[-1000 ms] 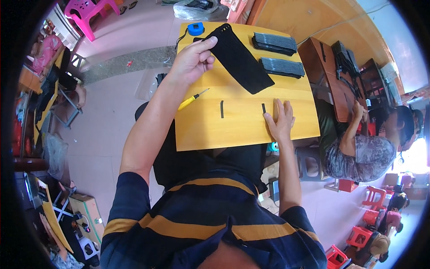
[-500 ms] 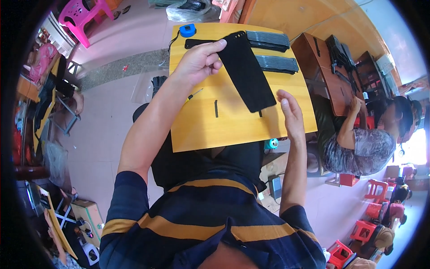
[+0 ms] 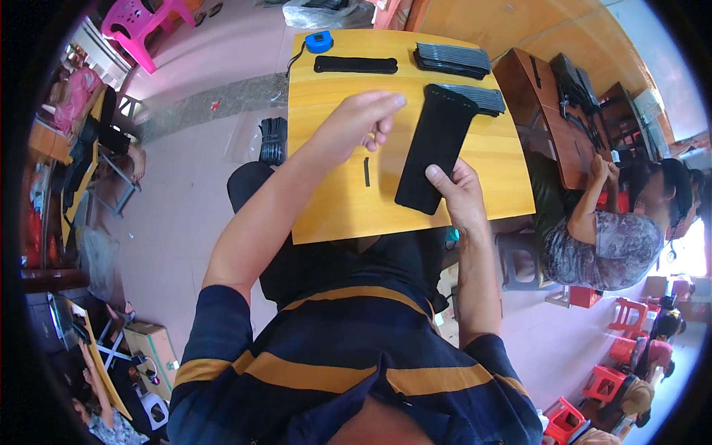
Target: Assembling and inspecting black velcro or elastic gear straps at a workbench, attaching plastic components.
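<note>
My right hand (image 3: 463, 194) grips a flat black panel (image 3: 436, 152) near its lower end, the thumb lying on top. The panel looks soft, flares at its far end and has a row of small holes along that edge. It hangs tilted over the yellow table (image 3: 334, 215), its far end overlapping a stack of plastic-wrapped black pieces (image 3: 486, 99). Left of the panel, my left hand (image 3: 357, 124) hovers with thumb and forefinger together and the other fingers curled. Nothing shows in it. A short dark strip (image 3: 366, 172) lies on the table below that hand.
Along the table's far side are a blue tape measure (image 3: 319, 42), a folded black piece (image 3: 356, 65) and another wrapped stack (image 3: 454, 59). A black bundle (image 3: 273, 141) sits left of the table. At the right, another person (image 3: 604, 241) sits by a brown table (image 3: 545, 122).
The panel has passed from my left hand to my right and swung so its lower end points left. My left hand has let go and moved down slightly.
</note>
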A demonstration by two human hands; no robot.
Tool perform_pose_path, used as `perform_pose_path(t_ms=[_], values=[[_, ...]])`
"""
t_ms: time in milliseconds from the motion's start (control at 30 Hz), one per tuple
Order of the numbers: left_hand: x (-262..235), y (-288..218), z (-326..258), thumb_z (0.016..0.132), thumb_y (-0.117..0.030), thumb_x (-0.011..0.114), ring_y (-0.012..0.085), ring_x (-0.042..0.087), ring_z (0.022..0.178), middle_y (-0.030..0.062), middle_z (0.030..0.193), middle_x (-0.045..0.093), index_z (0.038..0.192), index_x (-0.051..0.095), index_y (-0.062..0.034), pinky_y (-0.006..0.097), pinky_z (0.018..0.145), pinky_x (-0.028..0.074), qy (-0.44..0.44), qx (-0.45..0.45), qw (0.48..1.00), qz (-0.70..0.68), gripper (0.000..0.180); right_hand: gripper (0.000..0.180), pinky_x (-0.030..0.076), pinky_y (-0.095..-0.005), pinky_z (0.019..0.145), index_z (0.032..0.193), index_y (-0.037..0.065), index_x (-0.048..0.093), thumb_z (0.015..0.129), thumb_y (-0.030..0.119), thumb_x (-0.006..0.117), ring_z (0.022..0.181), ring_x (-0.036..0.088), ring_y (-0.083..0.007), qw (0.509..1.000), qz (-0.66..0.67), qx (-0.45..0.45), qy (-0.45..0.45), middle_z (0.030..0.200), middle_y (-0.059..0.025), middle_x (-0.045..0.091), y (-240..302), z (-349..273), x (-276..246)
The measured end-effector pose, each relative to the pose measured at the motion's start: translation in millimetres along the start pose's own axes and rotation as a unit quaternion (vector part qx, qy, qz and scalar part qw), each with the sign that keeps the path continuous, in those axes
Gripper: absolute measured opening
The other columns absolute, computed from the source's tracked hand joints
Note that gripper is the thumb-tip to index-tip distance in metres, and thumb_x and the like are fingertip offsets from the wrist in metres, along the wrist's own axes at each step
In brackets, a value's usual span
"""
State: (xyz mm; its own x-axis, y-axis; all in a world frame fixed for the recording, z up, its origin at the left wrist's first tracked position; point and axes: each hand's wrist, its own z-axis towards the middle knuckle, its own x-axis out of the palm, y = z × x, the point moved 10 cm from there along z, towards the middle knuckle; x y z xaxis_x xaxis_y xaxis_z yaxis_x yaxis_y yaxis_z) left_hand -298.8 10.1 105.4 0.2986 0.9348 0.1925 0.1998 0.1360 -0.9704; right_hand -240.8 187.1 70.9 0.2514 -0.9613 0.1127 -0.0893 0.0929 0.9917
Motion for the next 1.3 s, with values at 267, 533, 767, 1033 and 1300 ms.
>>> perform_pose_path(t_ms=[267,533,767,1033,1300], values=[[40,68,-37,0.098,-0.038,0.070,0.0084,0.063,0.080,0.0007,0.091,0.068,0.111,0.069,-0.0062,0.024,0.066,0.053,0.067,-0.007,0.994,0.086,0.035,0.024,0.057,-0.0314,0.089,0.121,0.005,0.066,0.100,0.015,0.072,0.101,0.071,-0.0153,0.973,0.202,-0.019,-0.109,0.112,-0.0064,0.074,-19,5,-15],[23,67,-29,0.095,-0.020,0.069,0.0147,0.068,0.070,0.0072,0.080,0.072,0.098,0.072,0.0027,0.030,0.064,0.054,0.017,-0.009,0.987,0.162,0.023,0.020,0.055,-0.0247,0.064,0.105,0.006,0.070,0.100,0.025,0.073,0.083,0.070,-0.0098,0.983,0.089,0.049,-0.156,0.096,-0.0036,0.075,-39,-7,-41],[21,67,-4,0.092,-0.019,0.071,0.0172,0.065,0.060,0.0122,0.068,0.066,0.097,0.072,0.0017,0.033,0.063,0.054,0.014,0.080,0.958,0.277,0.021,0.032,0.052,-0.0247,0.059,0.080,0.007,0.063,0.101,0.030,0.072,0.061,0.064,-0.0097,0.988,-0.062,0.048,-0.133,0.070,-0.0037,0.070,-40,2,-50],[7,64,-26,0.096,-0.020,0.069,0.0130,0.064,0.064,0.0075,0.074,0.067,0.097,0.072,0.0012,0.030,0.060,0.051,-0.085,0.090,0.986,0.113,0.022,0.029,0.054,-0.0256,0.064,0.087,0.009,0.059,0.103,0.032,0.069,0.066,0.067,-0.0120,0.983,0.044,0.000,-0.177,0.077,-0.0073,0.073,-29,68,-120],[-51,120,-103,0.100,-0.015,0.066,0.0080,0.063,0.071,0.0028,0.080,0.069,0.104,0.072,0.0011,0.024,0.064,0.051,-0.164,0.068,0.966,0.189,0.018,0.023,0.057,-0.0268,0.064,0.095,0.011,0.057,0.109,0.030,0.057,0.076,0.071,-0.0139,0.975,0.002,0.027,-0.219,0.092,-0.0064,0.075,-30,149,-176]])
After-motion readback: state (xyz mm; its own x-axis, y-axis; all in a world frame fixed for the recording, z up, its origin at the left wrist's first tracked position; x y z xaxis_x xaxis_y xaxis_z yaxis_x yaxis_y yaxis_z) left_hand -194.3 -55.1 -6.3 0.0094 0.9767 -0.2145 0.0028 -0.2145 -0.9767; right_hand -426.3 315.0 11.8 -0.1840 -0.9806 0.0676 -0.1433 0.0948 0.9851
